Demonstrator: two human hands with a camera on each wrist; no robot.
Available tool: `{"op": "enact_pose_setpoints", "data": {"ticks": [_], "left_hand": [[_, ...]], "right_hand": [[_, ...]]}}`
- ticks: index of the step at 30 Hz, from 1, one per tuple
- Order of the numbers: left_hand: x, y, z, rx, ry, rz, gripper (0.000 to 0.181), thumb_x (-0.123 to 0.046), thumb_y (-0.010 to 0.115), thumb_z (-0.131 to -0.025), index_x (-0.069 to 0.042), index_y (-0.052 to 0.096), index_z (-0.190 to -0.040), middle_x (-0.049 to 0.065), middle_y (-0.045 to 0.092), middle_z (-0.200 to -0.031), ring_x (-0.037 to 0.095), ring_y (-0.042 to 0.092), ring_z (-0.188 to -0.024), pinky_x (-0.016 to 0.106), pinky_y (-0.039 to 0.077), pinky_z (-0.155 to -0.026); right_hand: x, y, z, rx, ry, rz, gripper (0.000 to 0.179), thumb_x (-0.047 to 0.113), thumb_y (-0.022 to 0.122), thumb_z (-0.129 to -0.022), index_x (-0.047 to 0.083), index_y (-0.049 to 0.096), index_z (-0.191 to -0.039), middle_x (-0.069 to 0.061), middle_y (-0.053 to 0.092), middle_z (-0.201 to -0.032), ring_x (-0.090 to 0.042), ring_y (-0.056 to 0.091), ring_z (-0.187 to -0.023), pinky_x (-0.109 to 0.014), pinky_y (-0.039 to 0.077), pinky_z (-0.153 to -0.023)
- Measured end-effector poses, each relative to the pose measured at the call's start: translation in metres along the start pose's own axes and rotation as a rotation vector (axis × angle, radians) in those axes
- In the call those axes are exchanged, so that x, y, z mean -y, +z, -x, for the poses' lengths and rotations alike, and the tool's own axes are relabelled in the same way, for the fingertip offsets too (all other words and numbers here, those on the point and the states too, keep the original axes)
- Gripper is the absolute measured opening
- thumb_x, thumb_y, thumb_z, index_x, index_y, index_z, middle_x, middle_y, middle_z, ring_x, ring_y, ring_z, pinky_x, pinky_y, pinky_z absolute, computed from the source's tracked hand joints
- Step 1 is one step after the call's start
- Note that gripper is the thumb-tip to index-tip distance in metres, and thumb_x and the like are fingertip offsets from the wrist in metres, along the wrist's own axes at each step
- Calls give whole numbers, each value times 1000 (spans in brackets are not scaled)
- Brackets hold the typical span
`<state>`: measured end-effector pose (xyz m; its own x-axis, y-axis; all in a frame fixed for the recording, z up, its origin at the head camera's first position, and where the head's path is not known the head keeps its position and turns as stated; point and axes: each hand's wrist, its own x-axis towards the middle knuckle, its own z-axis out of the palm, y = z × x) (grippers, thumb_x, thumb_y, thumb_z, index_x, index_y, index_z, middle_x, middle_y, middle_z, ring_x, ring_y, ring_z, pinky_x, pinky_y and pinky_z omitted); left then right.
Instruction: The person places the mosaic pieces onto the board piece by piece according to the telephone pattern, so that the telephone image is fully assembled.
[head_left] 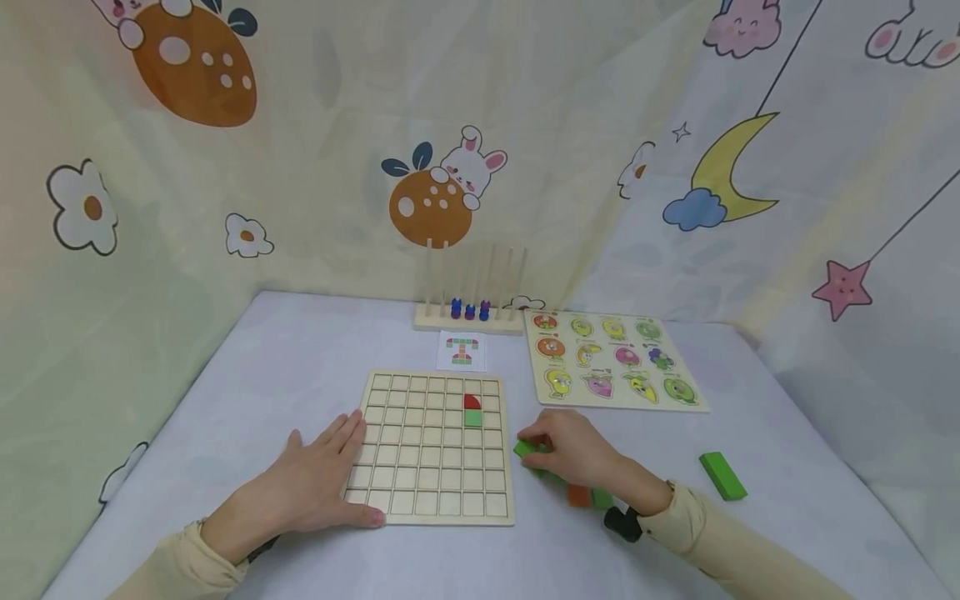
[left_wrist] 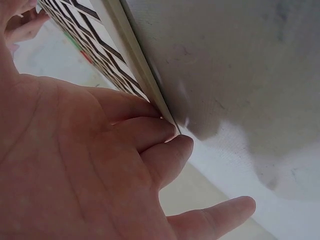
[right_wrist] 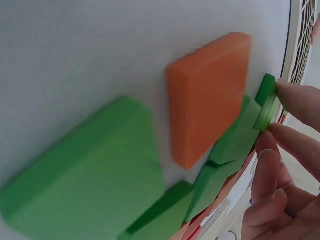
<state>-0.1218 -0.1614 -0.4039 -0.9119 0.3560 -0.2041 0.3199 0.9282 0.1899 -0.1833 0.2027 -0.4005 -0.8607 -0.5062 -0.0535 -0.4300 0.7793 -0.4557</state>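
Note:
A wooden grid board [head_left: 408, 456] lies flat on the table. In one of its cells is a red quarter-round piece [head_left: 472, 402], with a light green square [head_left: 472, 418] in the cell just below. My left hand [head_left: 307, 483] rests along the board's left side, fingers extended at the edge and thumb at the lower left corner. Beside the board's right side, my right hand [head_left: 576, 450] pinches a green block [right_wrist: 267, 102] between thumb and fingertips. Under and around that hand lie an orange block [right_wrist: 210, 100] and several green blocks [right_wrist: 85, 180], partly hidden from the head view.
Behind the board lies a small card [head_left: 462, 352] with a coloured block pattern. A peg rack [head_left: 431, 317] with blue and purple beads stands at the back. To its right is a fruit picture board [head_left: 615, 364]. One long green block [head_left: 723, 476] lies far right.

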Motion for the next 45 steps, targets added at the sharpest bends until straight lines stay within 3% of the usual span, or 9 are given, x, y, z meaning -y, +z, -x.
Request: {"op": "enact_pose_setpoints", "data": {"ticks": [6, 12, 21, 26, 32, 37, 45], "left_hand": [[1, -1, -1, -2, 5, 1, 136, -90, 63, -70, 8, 28, -157, 25, 23, -168, 44, 30, -154, 87, 25, -101], [0, -1, -1, 5, 3, 9, 136, -90, 63, -69, 8, 28, -157, 25, 23, -169, 44, 30, -154, 87, 25, -102], [1, 0, -1, -8, 13, -3, 136, -90, 62, -70, 8, 29, -157, 25, 24, -168, 44, 31, -154, 87, 26, -100], [1, 1, -2, -11, 16, -6, 136, -91, 62, -69, 8, 29, -157, 25, 24, -168, 44, 31, -154, 87, 26, -100], [1, 2, -1, -18, 24, -21, 136, -92, 60, -70, 9, 30, -156, 26, 25, -168, 44, 32, -153, 86, 29, -100], [2, 2, 0, -25, 26, -24, 136, -92, 59, -70, 9, 30, -156, 26, 25, -168, 44, 33, -153, 86, 30, -99], [1, 2, 0, -13, 14, -10, 136, -92, 60, -70, 8, 30, -157, 26, 24, -168, 44, 32, -154, 86, 29, -100]], "right_hand": [[1, 0, -4, 15, -7, -20, 32, 6, 81, -83, 4, 78, -115, 0, 72, -96, -13, 58, -82, -20, 46, -66], [0, -1, -2, 32, 13, -31, 32, 11, 84, -84, 6, 79, -115, 1, 69, -95, -14, 57, -82, -21, 44, -65], [-5, 1, -1, 30, -35, -46, 32, 13, 82, -86, 5, 78, -117, 1, 69, -93, -8, 52, -76, -21, 41, -60], [-5, 1, -1, 33, -8, -45, 31, 15, 82, -87, 6, 78, -116, 2, 69, -93, -9, 52, -77, -20, 43, -60], [-3, -6, -5, -10, -8, -49, 30, 14, 82, -87, 5, 78, -116, 4, 65, -86, -9, 51, -74, -19, 43, -59], [3, -9, -17, -41, -85, -56, 29, 11, 80, -88, 1, 78, -115, -3, 71, -92, -5, 55, -70, -18, 45, -55], [25, -3, -60, -35, -122, -32, 28, 15, 79, -89, 5, 78, -115, -5, 75, -98, -8, 54, -71, -20, 43, -59]]}}
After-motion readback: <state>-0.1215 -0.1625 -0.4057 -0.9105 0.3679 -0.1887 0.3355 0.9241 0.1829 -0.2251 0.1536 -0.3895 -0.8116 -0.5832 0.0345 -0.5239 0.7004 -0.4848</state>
